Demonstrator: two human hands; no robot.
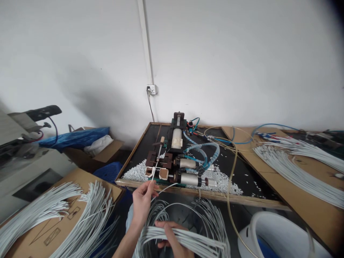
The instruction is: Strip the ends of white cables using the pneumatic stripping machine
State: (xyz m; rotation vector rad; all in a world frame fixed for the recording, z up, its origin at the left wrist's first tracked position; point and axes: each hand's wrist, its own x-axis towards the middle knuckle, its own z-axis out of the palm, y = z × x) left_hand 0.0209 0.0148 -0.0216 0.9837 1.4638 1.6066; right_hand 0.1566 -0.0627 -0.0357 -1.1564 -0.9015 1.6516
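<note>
Between the thumb and fingers of my left hand [143,200] is a single white cable [153,175]. Its end points away from me into the gap between the jaws of a pneumatic wire stripper [159,161]. My right hand [173,238] is closed around a bundle of white cables [200,243] in front of me, thumb on top. More loops of this cable [215,218] curve behind and under that hand. Whether the cable end touches the blades is too small to tell.
White offcuts [220,184] lie around the machine on a wood-edged black tray [258,203]. Cable bundles rest on cardboard at left [94,215] and right [301,173]. A white bucket [251,227] stands at lower right, with an air hose [229,200] hanging beside it.
</note>
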